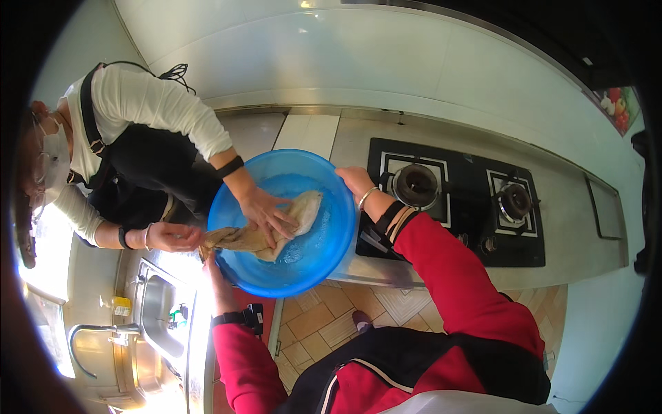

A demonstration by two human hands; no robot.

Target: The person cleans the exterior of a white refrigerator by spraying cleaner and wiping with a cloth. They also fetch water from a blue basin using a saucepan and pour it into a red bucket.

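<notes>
Rim grip: While the right hand [353, 181] clasps the blue basin [296, 286], fingers curled at the rim, the left hand [212, 270] meets the opposite rim, too covered to tell whether it pinches or only props it
Blue basin: between the two hands, wide and round, with a glint like water on its inside
Tan cloth [238, 239]: in the basin, crumpled, its narrow bunched end just beside the left hand, its broad pale end reaching toward the right hand
Spread hand [267, 212]: a co-worker's, pressed on the cloth between the right and left hands, fingers fanned
Co-worker's other hand [176, 237]: just beyond the left hand, near the cloth's narrow end, fingers curled; whether it pinches the cloth cannot be told
Co-worker [131, 96]: past the left hand, leaning toward the basin in a white top with black straps
Black stove [472, 190]: to the right of the right hand, with two round burners
Steel table [579, 224]: under the stove, stretching away past the right hand
Sink [157, 307]: left of the left forearm, a curved faucet [77, 345] over it
Tiled floor [314, 324]: far below, between the forearms
Pale wall [414, 62]: farthest, beyond both hands
</notes>
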